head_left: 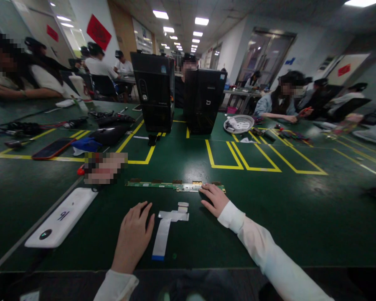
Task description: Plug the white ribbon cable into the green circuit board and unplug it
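A long, narrow green circuit board (163, 184) lies across the green table. My right hand (214, 198) is at the board's right part, fingers apart, with its fingertips touching or just over the board. Below the board lies a white flat ribbon cable (161, 238) with a blue end, bent near its top, and a small white connector piece at its upper end. My left hand (134, 232) rests on the table just left of the cable, fingers spread, holding nothing.
A white device (62, 217) lies at the left, beside a blurred-out object. Two black computer towers (155, 94) stand at the back. A white basket (239, 124), a phone (53, 148) and cables (21, 127) lie farther off. Several people sit around.
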A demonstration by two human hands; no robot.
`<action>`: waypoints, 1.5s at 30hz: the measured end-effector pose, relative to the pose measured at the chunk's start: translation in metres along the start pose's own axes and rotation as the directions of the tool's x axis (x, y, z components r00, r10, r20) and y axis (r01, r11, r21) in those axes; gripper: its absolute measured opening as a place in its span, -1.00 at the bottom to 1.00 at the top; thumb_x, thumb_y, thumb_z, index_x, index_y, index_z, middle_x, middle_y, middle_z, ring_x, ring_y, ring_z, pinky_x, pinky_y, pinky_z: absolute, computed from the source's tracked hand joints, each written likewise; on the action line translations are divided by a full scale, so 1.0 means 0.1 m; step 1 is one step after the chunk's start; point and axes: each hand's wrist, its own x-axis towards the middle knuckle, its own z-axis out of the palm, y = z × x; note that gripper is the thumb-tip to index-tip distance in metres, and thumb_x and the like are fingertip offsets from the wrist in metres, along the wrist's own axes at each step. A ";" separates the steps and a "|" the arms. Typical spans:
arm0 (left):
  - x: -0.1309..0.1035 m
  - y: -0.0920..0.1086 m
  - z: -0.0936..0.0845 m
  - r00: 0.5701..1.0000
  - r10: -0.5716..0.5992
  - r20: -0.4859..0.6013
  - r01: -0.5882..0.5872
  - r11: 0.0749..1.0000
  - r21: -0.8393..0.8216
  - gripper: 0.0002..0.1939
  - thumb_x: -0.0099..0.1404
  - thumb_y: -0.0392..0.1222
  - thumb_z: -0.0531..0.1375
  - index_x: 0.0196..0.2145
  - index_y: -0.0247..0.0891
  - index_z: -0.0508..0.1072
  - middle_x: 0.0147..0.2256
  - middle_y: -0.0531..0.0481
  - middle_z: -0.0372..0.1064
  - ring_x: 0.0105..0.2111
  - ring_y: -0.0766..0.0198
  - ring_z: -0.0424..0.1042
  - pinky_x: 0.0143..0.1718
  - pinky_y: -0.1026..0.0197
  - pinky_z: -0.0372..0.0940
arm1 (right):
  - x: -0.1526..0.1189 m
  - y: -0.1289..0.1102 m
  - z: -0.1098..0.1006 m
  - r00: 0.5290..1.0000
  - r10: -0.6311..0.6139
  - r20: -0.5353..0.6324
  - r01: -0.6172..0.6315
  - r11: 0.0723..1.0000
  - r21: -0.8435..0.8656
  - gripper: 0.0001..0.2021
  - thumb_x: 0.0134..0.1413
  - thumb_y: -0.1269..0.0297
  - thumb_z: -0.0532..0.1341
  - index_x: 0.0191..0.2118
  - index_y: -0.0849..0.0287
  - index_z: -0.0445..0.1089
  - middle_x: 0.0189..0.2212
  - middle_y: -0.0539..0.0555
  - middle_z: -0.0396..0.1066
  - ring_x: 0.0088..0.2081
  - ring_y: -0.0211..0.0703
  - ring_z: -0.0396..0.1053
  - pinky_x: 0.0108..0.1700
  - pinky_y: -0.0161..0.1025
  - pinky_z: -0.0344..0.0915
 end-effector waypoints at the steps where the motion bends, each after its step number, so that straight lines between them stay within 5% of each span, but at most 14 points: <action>1: 0.00 0.00 0.00 1.000 0.003 -0.008 -0.003 1.000 -0.002 -0.58 0.37 -0.09 -0.01 0.04 -0.37 0.40 0.01 -0.29 0.35 0.03 -0.03 0.34 0.04 -0.10 0.28 | 0.00 0.00 0.00 1.000 -0.002 0.003 0.002 1.000 0.000 -0.55 0.26 0.06 0.01 0.13 0.20 0.29 0.06 0.27 0.29 0.14 0.08 0.18 0.16 0.13 0.17; 7: 0.01 0.16 -0.09 0.993 0.107 -0.045 -0.110 0.991 -0.077 -0.62 0.39 -0.15 -0.03 0.05 -0.29 0.40 0.02 -0.21 0.37 0.07 0.00 0.32 0.11 -0.12 0.23 | 0.00 -0.05 -0.01 0.997 -0.066 0.045 0.065 0.998 0.021 -0.53 0.23 0.08 0.04 0.16 0.20 0.25 0.11 0.28 0.26 0.16 0.08 0.17 0.18 0.13 0.15; 14: 0.12 0.58 -0.14 0.937 0.344 0.065 -0.324 0.922 -0.213 -0.64 0.40 -0.25 -0.04 0.05 -0.25 0.41 0.08 -0.08 0.37 0.16 0.13 0.24 0.15 0.01 0.24 | 0.00 -0.07 0.02 0.996 -0.074 0.051 0.073 0.997 0.021 -0.53 0.23 0.08 0.05 0.17 0.21 0.25 0.13 0.27 0.25 0.18 0.07 0.16 0.19 0.11 0.13; 30: 0.23 0.97 0.11 0.933 0.335 0.131 -0.324 0.941 -0.103 -0.60 0.39 -0.23 -0.01 0.13 -0.43 0.28 0.11 -0.28 0.31 0.11 0.06 0.31 0.09 0.01 0.28 | -0.01 -0.06 0.07 0.998 -0.047 0.036 0.048 0.999 -0.012 -0.55 0.19 0.11 0.12 0.14 0.18 0.29 0.14 0.27 0.23 0.18 0.09 0.15 0.21 0.18 0.08; 45: 0.25 1.03 0.26 0.937 0.342 0.077 -0.339 0.940 -0.051 -0.58 0.41 -0.22 -0.04 0.13 -0.48 0.28 0.13 -0.31 0.29 0.13 0.03 0.30 0.15 -0.04 0.23 | -0.01 -0.05 0.04 0.997 -0.070 0.032 0.069 0.997 0.015 -0.51 0.18 0.07 0.13 0.17 0.17 0.27 0.16 0.27 0.22 0.20 0.12 0.14 0.20 0.21 0.08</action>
